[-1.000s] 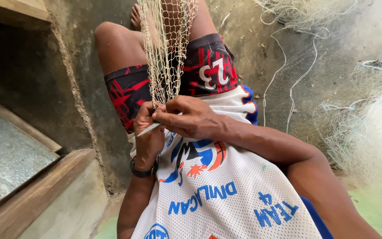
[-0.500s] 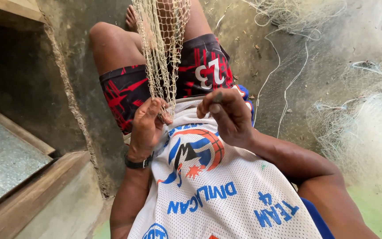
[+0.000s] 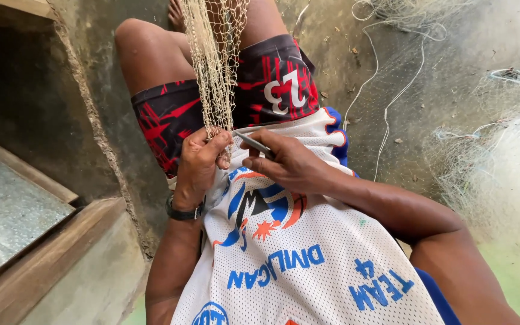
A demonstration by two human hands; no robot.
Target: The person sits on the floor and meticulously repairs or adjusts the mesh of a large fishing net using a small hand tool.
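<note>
A strip of beige fishing net [image 3: 215, 66] runs taut from my foot at the top of the view down to my lap. My left hand [image 3: 198, 164], with a black watch at the wrist, pinches the net's lower end between thumb and fingers. My right hand [image 3: 287, 162] is just to its right, fingers closed on a thin grey netting needle [image 3: 253, 143] whose tip points toward the net. Both hands rest over my white mesh jersey and red-and-black shorts [image 3: 272, 84].
Loose pale net and white lines [image 3: 482, 138] lie heaped on the concrete floor at the right. A wooden step and frame [image 3: 49, 241] border the left side, next to a dark rough wall.
My right hand has dropped from a raised position back beside the left hand, bringing the needle to the net. The left hand has kept its pinch on the net.
</note>
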